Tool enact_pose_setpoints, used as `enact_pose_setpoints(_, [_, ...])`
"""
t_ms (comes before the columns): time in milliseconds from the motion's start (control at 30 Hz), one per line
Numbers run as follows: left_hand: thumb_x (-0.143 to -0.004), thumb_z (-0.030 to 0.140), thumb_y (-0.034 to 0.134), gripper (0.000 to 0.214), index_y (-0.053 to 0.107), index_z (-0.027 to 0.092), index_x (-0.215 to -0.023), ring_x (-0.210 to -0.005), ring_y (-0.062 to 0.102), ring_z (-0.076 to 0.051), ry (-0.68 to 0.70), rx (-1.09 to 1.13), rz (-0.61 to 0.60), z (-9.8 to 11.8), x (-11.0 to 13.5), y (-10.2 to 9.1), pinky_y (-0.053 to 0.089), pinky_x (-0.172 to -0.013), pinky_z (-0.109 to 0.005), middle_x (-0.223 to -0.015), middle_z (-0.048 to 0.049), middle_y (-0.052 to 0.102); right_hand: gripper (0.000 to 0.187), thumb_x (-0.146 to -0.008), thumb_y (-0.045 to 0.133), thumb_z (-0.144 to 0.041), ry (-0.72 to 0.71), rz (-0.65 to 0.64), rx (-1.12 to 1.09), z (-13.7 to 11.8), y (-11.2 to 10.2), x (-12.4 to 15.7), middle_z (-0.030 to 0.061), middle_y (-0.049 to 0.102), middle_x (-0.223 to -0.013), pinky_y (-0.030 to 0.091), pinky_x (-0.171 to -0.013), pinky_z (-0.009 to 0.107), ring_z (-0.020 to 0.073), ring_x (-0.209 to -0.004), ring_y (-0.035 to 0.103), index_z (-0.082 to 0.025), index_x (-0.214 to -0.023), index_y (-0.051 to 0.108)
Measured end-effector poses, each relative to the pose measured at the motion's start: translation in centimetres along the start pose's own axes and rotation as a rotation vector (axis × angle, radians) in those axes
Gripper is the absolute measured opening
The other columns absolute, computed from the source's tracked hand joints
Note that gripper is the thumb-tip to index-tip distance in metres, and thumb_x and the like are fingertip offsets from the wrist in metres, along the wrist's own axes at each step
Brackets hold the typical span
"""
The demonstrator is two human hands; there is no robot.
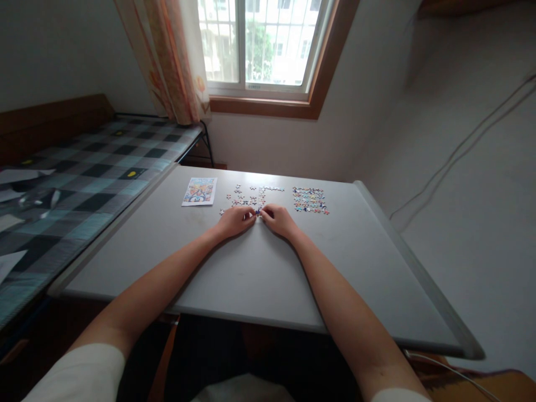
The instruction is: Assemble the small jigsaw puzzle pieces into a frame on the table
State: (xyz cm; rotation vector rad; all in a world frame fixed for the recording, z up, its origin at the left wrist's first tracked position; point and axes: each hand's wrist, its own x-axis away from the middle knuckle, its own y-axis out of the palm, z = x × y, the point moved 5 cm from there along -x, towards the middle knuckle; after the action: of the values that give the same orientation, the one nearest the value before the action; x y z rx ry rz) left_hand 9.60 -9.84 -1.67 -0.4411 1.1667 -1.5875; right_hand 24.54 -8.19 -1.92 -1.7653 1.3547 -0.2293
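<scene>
Both of my hands rest on a grey table (259,273), fingertips meeting near its far middle. My left hand (235,220) and my right hand (277,219) are curled in pinches around small puzzle pieces (257,211) between them. Just beyond the fingers lie scattered loose pieces (251,196). To the right sits a dense patch of colourful pieces (310,200). A small printed reference picture (200,191) lies flat to the left of the loose pieces.
A bed with a checked blue cover (84,178) runs along the table's left side. A window (259,44) with a curtain (167,56) is behind the table. A white wall with a cable (460,151) stands at the right.
</scene>
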Motion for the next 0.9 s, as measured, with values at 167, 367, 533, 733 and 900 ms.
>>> enact_pose_setpoints(167, [-0.084,0.039,0.052,0.025,0.069,0.021,-0.086,-0.062,0.057,-0.013,0.006,-0.009,-0.004,0.05,-0.01,0.0,0.036,-0.056,-0.022,-0.073,-0.001,0.068,0.018,-0.085,0.052,-0.023,-0.008,0.003,-0.003,0.11,0.12,-0.02,0.003,0.063,-0.073,0.037,-0.065,0.024,0.0129,-0.067,0.052,-0.016,-0.073,0.064])
enact_pose_setpoints(367, [-0.085,0.039,0.051,0.025,0.069,0.021,-0.086,-0.062,0.056,-0.012,0.009,-0.015,-0.001,0.02,0.0,0.07,0.036,-0.056,-0.022,-0.074,-0.0008,0.068,0.018,-0.085,0.053,-0.024,-0.017,0.012,-0.004,0.32,0.22,-0.06,0.0024,0.063,-0.072,0.037,-0.064,0.024,0.0123,-0.066,0.051,-0.016,-0.073,0.064])
enact_pose_setpoints(533, [-0.085,0.039,0.051,0.025,0.069,0.021,-0.087,-0.062,0.056,-0.012,0.009,-0.019,0.003,0.03,0.03,0.0,0.036,-0.056,-0.022,-0.073,-0.0006,0.068,0.018,-0.085,0.053,-0.023,-0.021,0.015,-0.012,0.26,0.18,-0.04,0.003,0.064,-0.073,0.038,-0.065,0.024,0.0126,-0.067,0.052,-0.016,-0.073,0.064])
enact_pose_setpoints(733, [-0.085,0.037,0.051,0.025,0.07,0.021,-0.086,-0.062,0.056,-0.012,0.017,-0.034,-0.004,0.17,0.0,0.0,0.036,-0.057,-0.022,-0.073,-0.0009,0.068,0.018,-0.085,0.053,-0.023,-0.014,0.013,-0.016,0.14,0.09,-0.03,0.0029,0.064,-0.073,0.038,-0.065,0.024,0.0125,-0.067,0.052,-0.016,-0.073,0.064])
enact_pose_setpoints(900, [-0.085,0.035,0.051,0.025,0.07,0.02,-0.088,-0.061,0.056,-0.012,0.039,-0.028,0.022,-0.01,-0.1,0.1,0.037,-0.057,-0.023,-0.072,-0.0013,0.067,0.019,-0.085,0.052,-0.026,0.002,0.005,-0.069,0.25,0.03,-0.01,0.0017,0.062,-0.069,0.037,-0.063,0.024,0.0124,-0.065,0.052,-0.016,-0.073,0.063])
